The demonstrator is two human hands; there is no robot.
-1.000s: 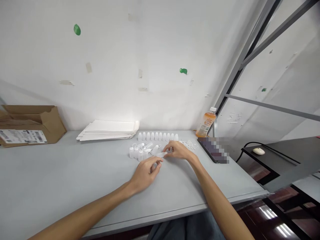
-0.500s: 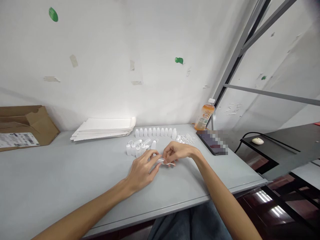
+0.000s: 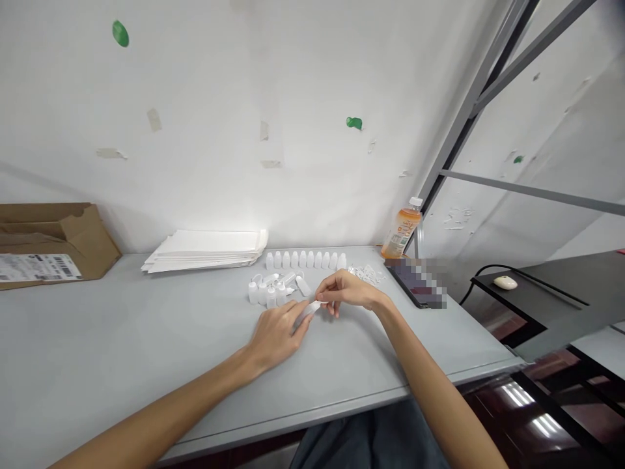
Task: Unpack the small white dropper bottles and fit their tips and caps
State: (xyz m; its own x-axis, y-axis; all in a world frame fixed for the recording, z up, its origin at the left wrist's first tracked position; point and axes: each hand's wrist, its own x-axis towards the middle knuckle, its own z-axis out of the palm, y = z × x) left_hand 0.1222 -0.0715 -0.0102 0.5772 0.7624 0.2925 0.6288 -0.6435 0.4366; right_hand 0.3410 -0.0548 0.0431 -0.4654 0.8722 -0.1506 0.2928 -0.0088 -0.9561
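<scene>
My left hand (image 3: 277, 332) and my right hand (image 3: 346, 291) meet over the grey table (image 3: 122, 352), both pinched on one small white dropper bottle (image 3: 311, 307) held between their fingertips. Just behind them lies a loose cluster of small white bottles (image 3: 273, 290), some upright, some on their sides. Farther back a neat row of capped white bottles (image 3: 305, 260) stands along the wall. A pile of small clear caps or rings (image 3: 367, 273) lies to the right of my right hand.
A stack of white paper envelopes (image 3: 205, 250) lies at the back. A cardboard box (image 3: 49, 241) sits far left. An orange drink bottle (image 3: 403, 229) and a dark blurred phone (image 3: 415, 280) are at the right, beside a grey metal frame (image 3: 469, 111).
The hands lifted the small bottle off the cluster and drew it toward me, then shifted slightly back; both hands stay pinched on it. The camera view has swayed.
</scene>
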